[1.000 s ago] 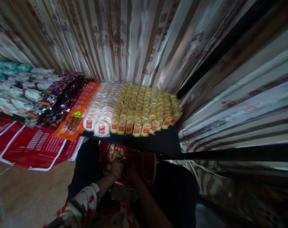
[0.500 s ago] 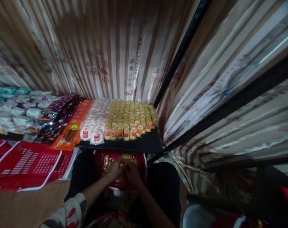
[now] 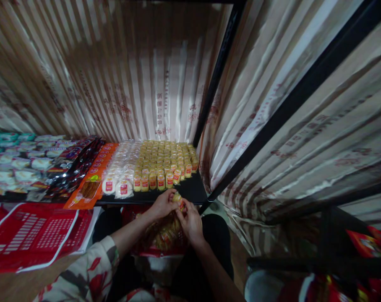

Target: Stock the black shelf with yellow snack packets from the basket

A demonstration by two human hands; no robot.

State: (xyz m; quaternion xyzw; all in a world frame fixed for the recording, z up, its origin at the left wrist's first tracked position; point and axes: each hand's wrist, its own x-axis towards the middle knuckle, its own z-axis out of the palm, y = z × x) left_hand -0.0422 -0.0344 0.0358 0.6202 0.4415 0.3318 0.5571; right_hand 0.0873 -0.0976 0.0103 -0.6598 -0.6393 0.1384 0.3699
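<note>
A small yellow wrapped snack cake (image 3: 177, 197) with a red label is pinched between both hands, just in front of the shelf edge. My left hand (image 3: 164, 204) grips it from the left with fingers closed. On its other side my right hand (image 3: 191, 219) holds it with thumb and fingertips. Below the hands, between my knees, a red basket (image 3: 151, 253) contains more yellow wrapped cakes (image 3: 165, 235); my forearms cover part of it. Rows of similar yellow cakes (image 3: 160, 178) stand on the black shelf (image 3: 190, 191) right ahead.
Left of the rows lie white round packets (image 3: 123, 188), an orange snack bag (image 3: 90, 193), dark shiny bags (image 3: 74, 167) and white packets (image 3: 20, 163). Red printed bags (image 3: 36, 235) hang below the shelf. Black frame bars (image 3: 272, 130) and a striped curtain (image 3: 140, 84) enclose the right and back.
Both hands have risen out of the red basket towards the shelf edge, bringing up a yellow wrapped cake. The camera view has shifted slightly.
</note>
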